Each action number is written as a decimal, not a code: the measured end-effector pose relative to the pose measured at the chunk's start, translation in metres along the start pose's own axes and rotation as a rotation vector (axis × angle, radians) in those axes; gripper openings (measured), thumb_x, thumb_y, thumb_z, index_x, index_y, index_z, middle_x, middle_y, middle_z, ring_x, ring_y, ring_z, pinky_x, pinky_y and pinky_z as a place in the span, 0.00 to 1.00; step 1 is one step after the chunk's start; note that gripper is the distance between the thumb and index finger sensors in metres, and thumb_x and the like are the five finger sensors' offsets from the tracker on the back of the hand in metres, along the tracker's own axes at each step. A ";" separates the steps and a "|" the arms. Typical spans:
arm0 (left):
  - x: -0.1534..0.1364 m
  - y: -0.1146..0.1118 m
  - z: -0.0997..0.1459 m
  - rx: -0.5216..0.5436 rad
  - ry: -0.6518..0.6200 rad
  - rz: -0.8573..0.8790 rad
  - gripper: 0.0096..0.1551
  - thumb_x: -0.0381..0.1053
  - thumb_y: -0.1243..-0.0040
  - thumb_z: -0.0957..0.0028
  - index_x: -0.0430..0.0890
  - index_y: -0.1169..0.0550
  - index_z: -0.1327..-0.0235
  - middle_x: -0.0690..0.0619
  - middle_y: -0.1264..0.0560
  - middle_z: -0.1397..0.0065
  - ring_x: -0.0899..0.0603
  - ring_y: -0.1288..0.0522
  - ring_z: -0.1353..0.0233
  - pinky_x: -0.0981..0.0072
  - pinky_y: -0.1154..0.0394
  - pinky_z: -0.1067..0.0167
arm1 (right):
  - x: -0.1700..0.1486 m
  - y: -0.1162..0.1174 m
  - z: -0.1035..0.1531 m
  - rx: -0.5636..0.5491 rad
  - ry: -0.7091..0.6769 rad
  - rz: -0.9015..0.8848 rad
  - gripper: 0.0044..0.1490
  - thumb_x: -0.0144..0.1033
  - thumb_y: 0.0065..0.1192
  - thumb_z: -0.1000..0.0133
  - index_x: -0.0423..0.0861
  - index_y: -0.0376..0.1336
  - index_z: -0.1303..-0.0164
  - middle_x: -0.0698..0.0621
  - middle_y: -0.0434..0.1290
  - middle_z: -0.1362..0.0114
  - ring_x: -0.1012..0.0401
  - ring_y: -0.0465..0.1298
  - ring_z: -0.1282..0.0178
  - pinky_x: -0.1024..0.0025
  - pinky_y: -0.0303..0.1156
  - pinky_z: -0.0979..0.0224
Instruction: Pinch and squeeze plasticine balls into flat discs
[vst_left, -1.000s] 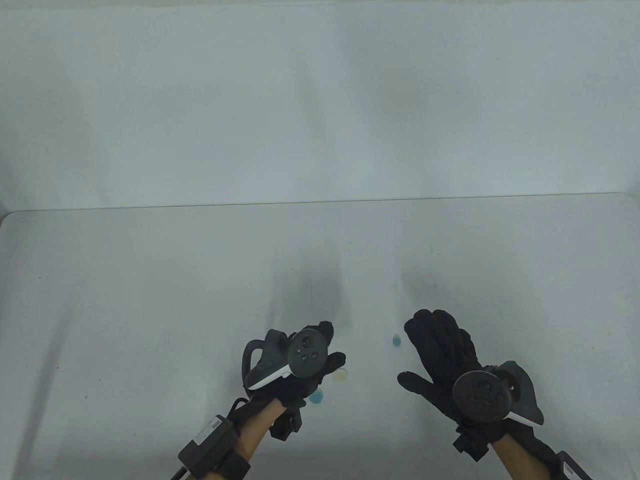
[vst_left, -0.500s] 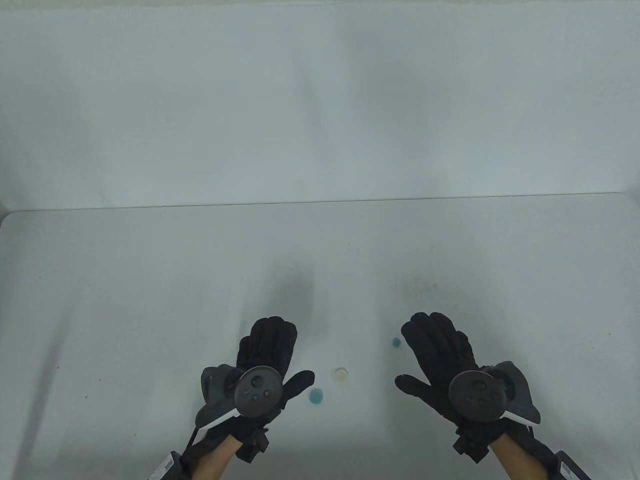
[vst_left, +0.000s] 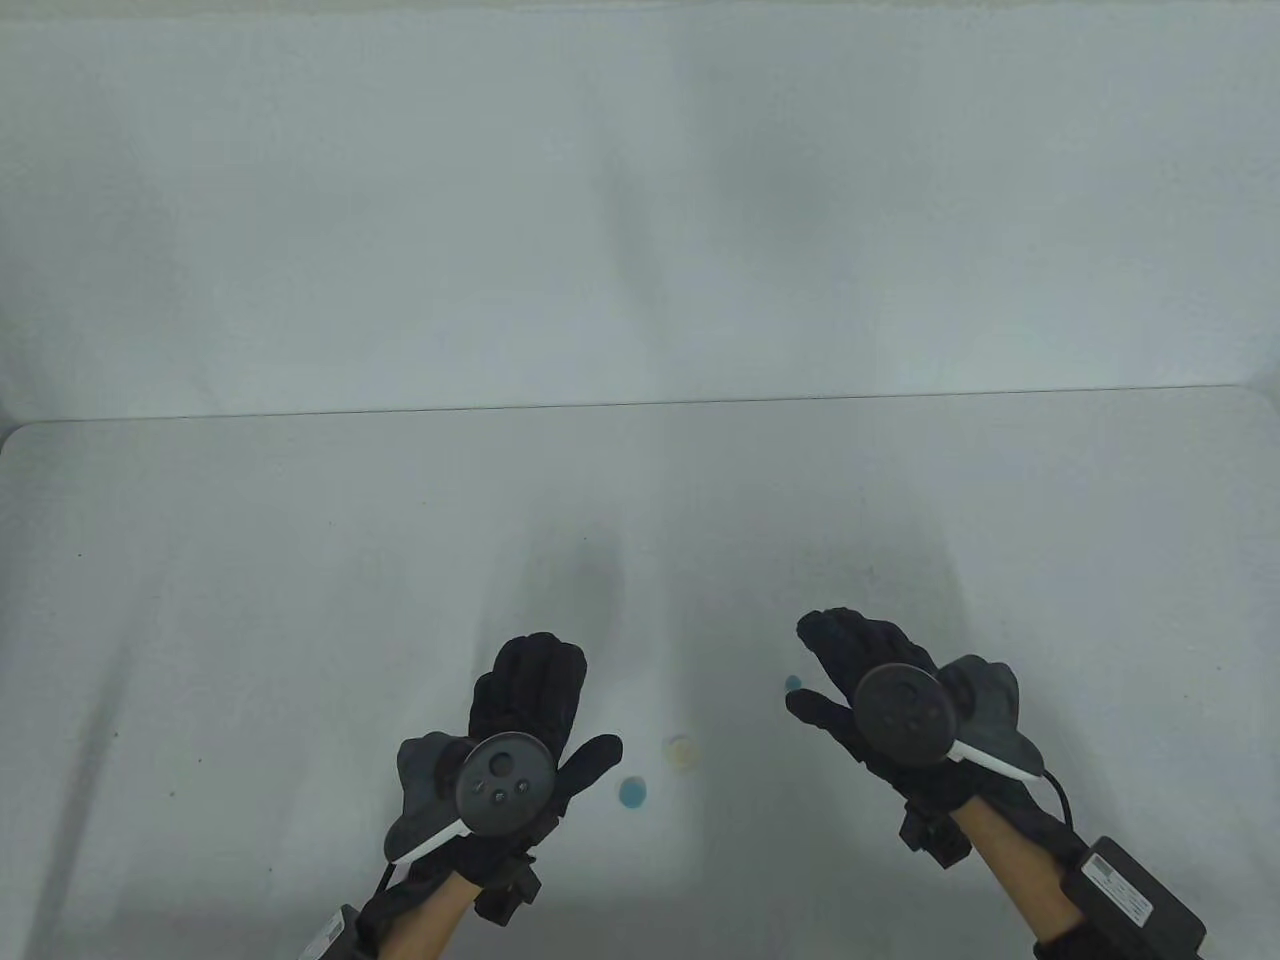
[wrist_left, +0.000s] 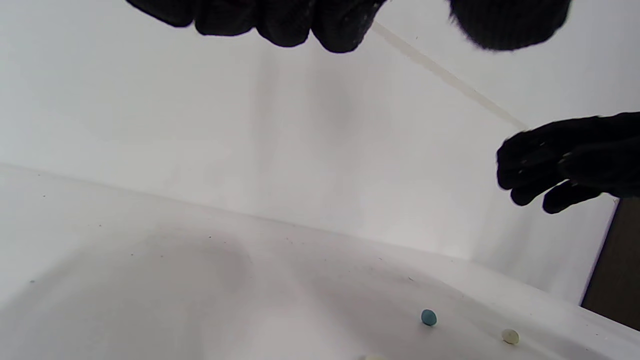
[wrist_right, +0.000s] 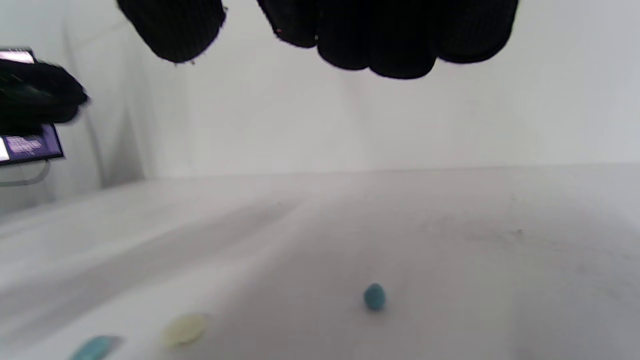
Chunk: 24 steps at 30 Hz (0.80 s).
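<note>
White worktop (vst_left: 300, 560) against a white backdrop; light is flat, shadows soft.

Nearest you: your left hand (vst_left: 520, 740) hovers palm down over the worktop, grip spread, fingers straight, holding nothing. Just to the right of its thumb lies the blue disc (vst_left: 632, 793), already flattened. A little farther and to the right sits the pale yellow disc (vst_left: 681, 751), also flat. Both lie apart from each other and from either hand, probably set there as finished pieces, out of the working path.

Farther on: your right hand (vst_left: 865, 680) is raised over the worktop, grip spread, thumb stretched toward the centre, nothing pinched. The small blue ball (vst_left: 793, 683) rests on the worktop just beside that thumb; the right wrist view shows the ball (wrist_right: 374, 296) still round, below and ahead of the fingertips (wrist_right: 395, 50).

Judgement: two discs done, one ball remaining. Your right hand looks placed to take it between thumb and forefinger. The ball is small and may roll if nudged.
</note>
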<state>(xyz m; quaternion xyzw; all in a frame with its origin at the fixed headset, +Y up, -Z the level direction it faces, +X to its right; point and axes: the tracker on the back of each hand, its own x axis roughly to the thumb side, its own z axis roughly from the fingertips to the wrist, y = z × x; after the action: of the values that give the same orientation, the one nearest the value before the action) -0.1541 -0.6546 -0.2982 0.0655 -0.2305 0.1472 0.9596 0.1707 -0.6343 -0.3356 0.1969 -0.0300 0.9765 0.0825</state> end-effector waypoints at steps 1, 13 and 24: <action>0.000 0.000 0.000 0.001 0.003 -0.002 0.51 0.65 0.52 0.44 0.34 0.44 0.17 0.29 0.49 0.16 0.21 0.49 0.19 0.31 0.46 0.27 | -0.002 0.005 -0.008 0.038 0.017 0.012 0.43 0.56 0.56 0.38 0.44 0.54 0.19 0.41 0.64 0.18 0.43 0.70 0.23 0.45 0.70 0.26; 0.000 0.000 0.000 -0.003 0.013 -0.012 0.50 0.64 0.51 0.44 0.34 0.43 0.17 0.30 0.48 0.16 0.22 0.48 0.19 0.32 0.46 0.27 | -0.020 0.082 -0.073 0.314 0.137 0.187 0.38 0.51 0.61 0.40 0.50 0.56 0.21 0.48 0.67 0.20 0.49 0.72 0.24 0.50 0.72 0.25; 0.000 -0.001 0.000 -0.008 0.014 -0.008 0.50 0.64 0.51 0.43 0.35 0.42 0.17 0.30 0.47 0.16 0.22 0.48 0.18 0.32 0.46 0.27 | -0.026 0.115 -0.080 0.343 0.141 0.244 0.35 0.49 0.63 0.42 0.51 0.60 0.25 0.49 0.71 0.25 0.51 0.75 0.29 0.58 0.75 0.27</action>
<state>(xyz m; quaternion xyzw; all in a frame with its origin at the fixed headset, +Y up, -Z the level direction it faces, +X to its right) -0.1536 -0.6554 -0.2985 0.0617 -0.2243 0.1428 0.9620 0.1444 -0.7443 -0.4224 0.1339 0.1187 0.9814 -0.0693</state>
